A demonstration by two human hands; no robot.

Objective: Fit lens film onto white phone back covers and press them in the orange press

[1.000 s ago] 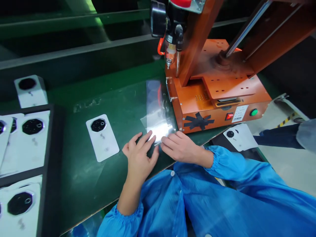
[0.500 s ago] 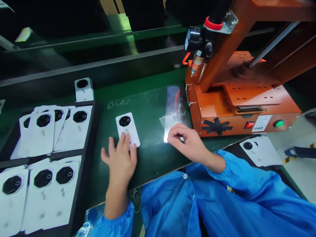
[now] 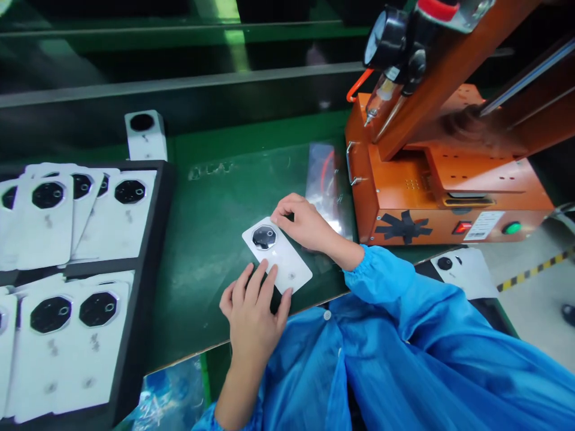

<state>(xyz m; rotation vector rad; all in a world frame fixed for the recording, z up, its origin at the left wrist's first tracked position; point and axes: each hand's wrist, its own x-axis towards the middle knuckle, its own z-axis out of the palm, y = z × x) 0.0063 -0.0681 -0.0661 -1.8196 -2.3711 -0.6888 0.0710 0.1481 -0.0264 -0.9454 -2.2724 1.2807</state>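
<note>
A white phone-back-shaped panel (image 3: 287,260) with a black octagonal camera area lies tilted on the green table, near its front edge. My left hand (image 3: 258,311) has its fingers spread, the tips resting on the panel's lower left side. At the panel's top right corner, my right hand (image 3: 303,221) is closed in a pinch of thumb and forefinger. Whatever those fingertips hold is too small to make out. Behind my right hand lies a clear plastic strip (image 3: 320,173).
A black divided tray (image 3: 146,239) with several white panels stands at the left. Behind it stands a small white stack (image 3: 148,140). An orange press machine (image 3: 386,197) with a gauge is at the right. More panels (image 3: 467,272) lie at the right front.
The single panel has moved right and toward me and has turned. My left hand has moved right with it. My right hand has come from the plastic strip to the panel's corner.
</note>
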